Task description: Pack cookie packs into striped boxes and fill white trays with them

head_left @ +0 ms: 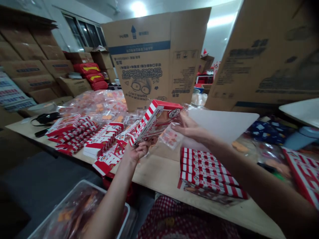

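A red-and-white striped carton (pixel 159 121) is held up tilted above the table. My left hand (pixel 141 148) grips its lower left end, with the fingers curled around the edge. At the carton's right end is my right hand (pixel 188 126), with its thumb on a clear plastic packet (pixel 171 136) that has pale orange and pink pieces in it. The fingers behind the packet are partly hidden. Below my right forearm, a block of upright striped cartons (pixel 209 172) stands in rows. To the left lie flattened striped cartons (pixel 107 162).
Stacks of flat cartons (pixel 72 132) and a heap of clear packets (pixel 97 103) cover the table's left side. Large cardboard sheets (pixel 154 63) rise behind. A white-rimmed tub (pixel 82 184) with packets stands below the front edge. More striped packaging (pixel 304 172) lies at right.
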Demonstrator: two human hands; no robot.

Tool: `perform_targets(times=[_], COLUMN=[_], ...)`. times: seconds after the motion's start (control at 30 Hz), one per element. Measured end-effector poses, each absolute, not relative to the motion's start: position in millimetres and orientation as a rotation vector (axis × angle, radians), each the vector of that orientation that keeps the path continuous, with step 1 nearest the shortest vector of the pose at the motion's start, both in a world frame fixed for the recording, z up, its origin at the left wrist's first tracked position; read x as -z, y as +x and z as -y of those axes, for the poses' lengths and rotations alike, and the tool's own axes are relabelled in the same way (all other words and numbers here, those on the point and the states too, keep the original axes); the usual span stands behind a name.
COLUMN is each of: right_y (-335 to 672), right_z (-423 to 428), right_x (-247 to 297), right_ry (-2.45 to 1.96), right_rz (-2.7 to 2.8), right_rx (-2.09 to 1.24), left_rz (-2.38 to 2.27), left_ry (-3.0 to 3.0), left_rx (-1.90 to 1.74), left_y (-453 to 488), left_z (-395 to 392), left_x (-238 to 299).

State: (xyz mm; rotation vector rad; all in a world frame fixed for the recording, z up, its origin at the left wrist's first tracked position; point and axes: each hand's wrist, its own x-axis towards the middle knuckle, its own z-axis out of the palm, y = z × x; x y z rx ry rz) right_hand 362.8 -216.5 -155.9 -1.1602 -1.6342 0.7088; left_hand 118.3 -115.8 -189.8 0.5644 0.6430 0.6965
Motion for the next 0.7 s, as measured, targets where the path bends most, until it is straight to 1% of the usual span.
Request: perform_targets(times=[0.1,0.2,0.27,0.37,0.43,0.53,0.6,0.7], right_y=[372,392,408,422,424,423,423,426], right_z=[226,258,283,312,323,324,318,306], right_x=[133,94,67,44,46,72,95,132], right_ry=[-1.039,-1.148,-1.135,-1.275,-1.571,-2.008,-2.220,-2.383], right_rz=[1.551,1.512,1.585,1.816,1.920,2.024,2.122,2.257], right_rx=[-0.737,-0.475,-0.234,0.061,0.198,0.308,0.257,-0.018], left_rz=[-0.580,-0.585,-0.602,-0.436,-0.277,-0.203,-0.195,-0.183], left_ry=[0.626,0.887,1.293,2.177,2.654,2.943,2.954,2.930], left_rx=[-0.539,-0.482,-0.545,-0.526,-0.383,-0.144,-0.086,-0.164], left_y=[146,179,203,236,252,261,258,250], left_z=[140,160,175,198,208,214,214,215], left_x=[187,196,207,224,229,230,229,228])
